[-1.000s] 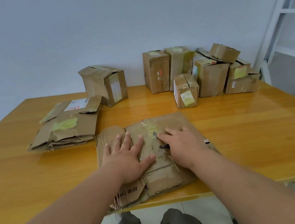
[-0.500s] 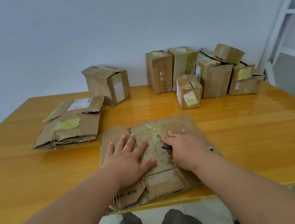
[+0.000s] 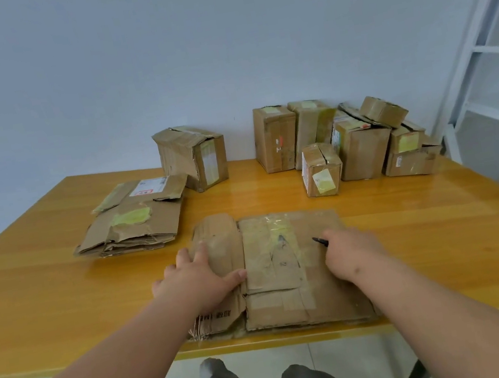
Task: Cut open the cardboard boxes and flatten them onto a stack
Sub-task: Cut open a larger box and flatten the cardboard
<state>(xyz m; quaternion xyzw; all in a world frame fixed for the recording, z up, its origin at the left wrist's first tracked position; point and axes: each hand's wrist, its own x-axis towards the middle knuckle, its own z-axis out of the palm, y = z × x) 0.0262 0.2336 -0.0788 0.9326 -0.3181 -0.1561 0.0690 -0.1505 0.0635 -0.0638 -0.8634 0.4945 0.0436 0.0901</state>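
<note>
— Cardboard, brown and creased, lay flat right at the near edge of the table (image 3: 413,227). That was the flattened box (image 3: 275,270), with its long side running from the person toward the wall.

— And the hands?

— Both were on it. The left hand (image 3: 196,283) pressed down on the left flap, fingers (image 3: 201,256) spread and fairly straight, thumb stretched across toward the middle panel. It gripped nothing; it only pushed.

— The right?

— The right hand (image 3: 351,254) rested on the right part of the sheet, curled round a dark cutter (image 3: 320,240) whose tip poked out past the knuckles and pointed left and away. I couldn't see the fingers underneath, only that the tool was held.

— So where did the sheet have to go?

— To the stack (image 3: 132,226) of flattened boxes, which sat well apart, off to the left and farther back. The left hand was the nearer one by a good way. I judged that a slide or lift leftward and away would suit, and that the left flap, bulging a little under the palm, might spring up once released.

— Anything else from that head view?

— Sealed boxes (image 3: 350,145) clustered at the far right by the wall, and one torn box (image 3: 193,157) stood behind the stack.
</note>
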